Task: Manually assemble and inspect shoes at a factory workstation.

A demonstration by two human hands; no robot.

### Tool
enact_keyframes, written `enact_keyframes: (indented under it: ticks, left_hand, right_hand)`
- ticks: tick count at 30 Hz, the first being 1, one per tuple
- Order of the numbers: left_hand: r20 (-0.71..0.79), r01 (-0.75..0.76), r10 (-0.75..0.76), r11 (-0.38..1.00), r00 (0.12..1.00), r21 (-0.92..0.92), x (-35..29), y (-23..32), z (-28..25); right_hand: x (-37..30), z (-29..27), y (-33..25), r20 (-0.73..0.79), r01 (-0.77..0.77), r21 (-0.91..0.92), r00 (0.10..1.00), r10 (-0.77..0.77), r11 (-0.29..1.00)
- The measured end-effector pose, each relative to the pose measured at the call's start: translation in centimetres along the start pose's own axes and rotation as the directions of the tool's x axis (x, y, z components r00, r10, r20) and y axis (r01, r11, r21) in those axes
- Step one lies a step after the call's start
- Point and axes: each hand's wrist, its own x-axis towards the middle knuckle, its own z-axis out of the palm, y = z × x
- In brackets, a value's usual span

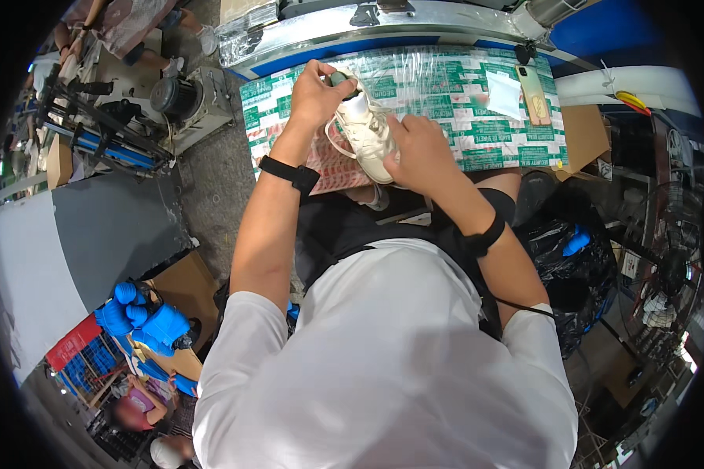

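Observation:
A cream-white lace-up sneaker (368, 134) lies on the tape-covered table in front of me, its toe toward me and its heel away. My left hand (321, 95) is closed around the heel end, with the thumb and fingers at the shoe's opening, where a dark green patch shows. A loop of pale shoelace (336, 143) hangs out on the left side of the shoe. My right hand (421, 152) presses against the right side near the laces and toe, its fingers curled on the sneaker. What lies under those fingers is hidden.
Green, white and red printed tape covers the table (446, 148). A white sheet (503, 95) and a phone (534, 98) lie at its right. Behind runs a metal rail (446, 27). A motor (174, 95) stands left; a black bag (571, 266) sits at right. Other people are at left.

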Motion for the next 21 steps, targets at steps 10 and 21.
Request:
enact_keyframes:
  ticks: [10, 21]
  left_hand:
    - [0.011, 0.020, -0.019, 0.998, 1.000, -0.054, 0.7, -1.1, 0.1]
    - [0.026, 0.063, -0.063, 0.998, 0.998, -0.023, 0.0, -0.7, -0.1]
  right_hand:
    - [-4.8, -2.8, -4.0, 0.062, -0.066, 0.059, 0.996, 0.063, 0.996]
    - [0.3, 2.8, -4.4, -0.060, 0.143, -0.008, 0.988, -0.144, 0.990]
